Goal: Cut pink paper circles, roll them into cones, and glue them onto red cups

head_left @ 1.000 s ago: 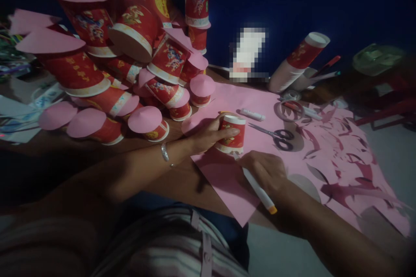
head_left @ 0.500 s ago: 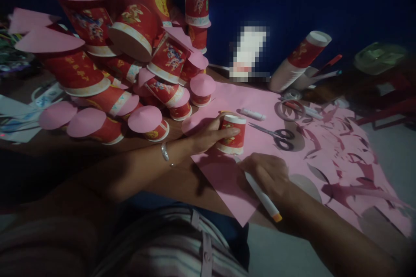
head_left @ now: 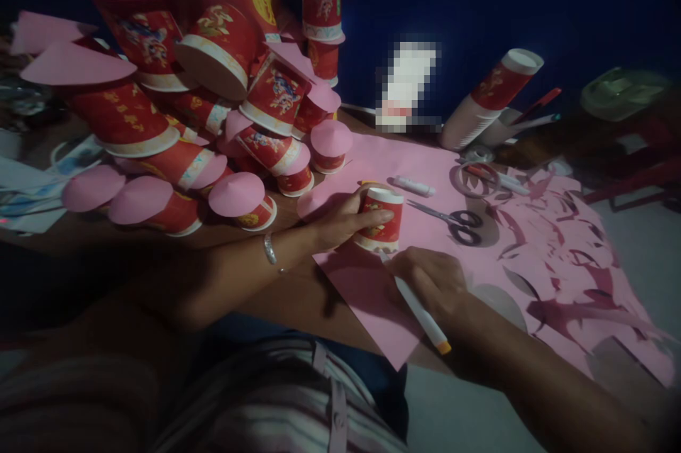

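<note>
My left hand [head_left: 345,219] is wrapped round a red paper cup [head_left: 384,225] with gold print, its thumb across the front. In my right hand [head_left: 432,277] is a white marker [head_left: 424,317] with an orange end, pinched like a pen. The marker's tip touches or nearly touches the cup's pale lower rim; I cannot tell which. Beneath both hands lies a pink paper sheet [head_left: 372,297]. Scissors [head_left: 452,220] with dark handles rest on it just right of the cup, and a white glue stick or capped tube [head_left: 412,186] lies behind.
Many red cups with pink cone roofs [head_left: 237,195] are piled at the left. A leaning stack of paper cups [head_left: 494,95] stands at the back right. Near it are a roll of tape [head_left: 475,181] and pink paper scraps [head_left: 574,247].
My right hand has shifted slightly left and up with the marker, bringing its tip closer along the cup's lower rim. My left hand and the cup stay nearly still.
</note>
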A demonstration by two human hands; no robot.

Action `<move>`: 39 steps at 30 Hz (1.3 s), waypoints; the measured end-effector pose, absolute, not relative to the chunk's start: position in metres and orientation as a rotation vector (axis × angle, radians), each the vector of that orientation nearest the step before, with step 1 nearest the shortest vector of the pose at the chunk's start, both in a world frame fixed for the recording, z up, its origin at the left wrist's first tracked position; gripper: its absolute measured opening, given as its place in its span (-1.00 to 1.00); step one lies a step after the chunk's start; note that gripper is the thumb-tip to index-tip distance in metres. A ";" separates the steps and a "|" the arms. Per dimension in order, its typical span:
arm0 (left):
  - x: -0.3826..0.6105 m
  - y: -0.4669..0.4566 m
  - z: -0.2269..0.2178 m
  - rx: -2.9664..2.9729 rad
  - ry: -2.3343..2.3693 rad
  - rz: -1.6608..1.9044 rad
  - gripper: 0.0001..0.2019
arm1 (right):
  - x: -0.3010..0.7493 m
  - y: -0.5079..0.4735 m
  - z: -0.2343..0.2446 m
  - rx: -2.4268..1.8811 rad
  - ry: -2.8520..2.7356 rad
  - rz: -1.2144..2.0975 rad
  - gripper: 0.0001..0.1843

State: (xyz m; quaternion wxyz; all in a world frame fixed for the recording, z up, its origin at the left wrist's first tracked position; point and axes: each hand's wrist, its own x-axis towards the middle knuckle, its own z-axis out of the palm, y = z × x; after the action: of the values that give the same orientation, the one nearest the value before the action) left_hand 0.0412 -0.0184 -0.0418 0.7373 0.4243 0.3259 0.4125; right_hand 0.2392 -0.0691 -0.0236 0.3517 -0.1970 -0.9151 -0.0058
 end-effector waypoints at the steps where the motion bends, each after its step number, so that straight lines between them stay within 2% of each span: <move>1: 0.041 -0.018 -0.042 0.933 0.713 0.905 -0.45 | 0.239 -0.069 -0.023 -0.501 -2.359 0.003 -0.83; 12: 0.041 -0.018 -0.042 0.932 0.706 0.911 -0.48 | 0.240 -0.068 -0.021 -0.466 -2.312 -0.027 -0.89; 22: 0.040 -0.013 -0.037 0.675 0.580 0.920 -0.59 | 0.240 -0.069 -0.028 -0.428 -2.245 0.058 -0.83; 34: 0.039 -0.015 -0.034 0.770 0.634 0.896 -0.52 | 0.240 -0.067 -0.029 -0.331 -2.322 0.137 -0.87; 39: 0.038 -0.015 -0.033 0.733 0.646 0.890 -0.44 | 0.242 -0.068 -0.030 -0.394 -2.206 0.055 -0.83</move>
State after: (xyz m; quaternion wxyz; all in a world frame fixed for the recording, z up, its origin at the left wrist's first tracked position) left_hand 0.0380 -0.0145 -0.0332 0.7896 0.3402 0.3000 0.4132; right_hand 0.2423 -0.0681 -0.0298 0.4349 -0.1585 -0.8861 0.0220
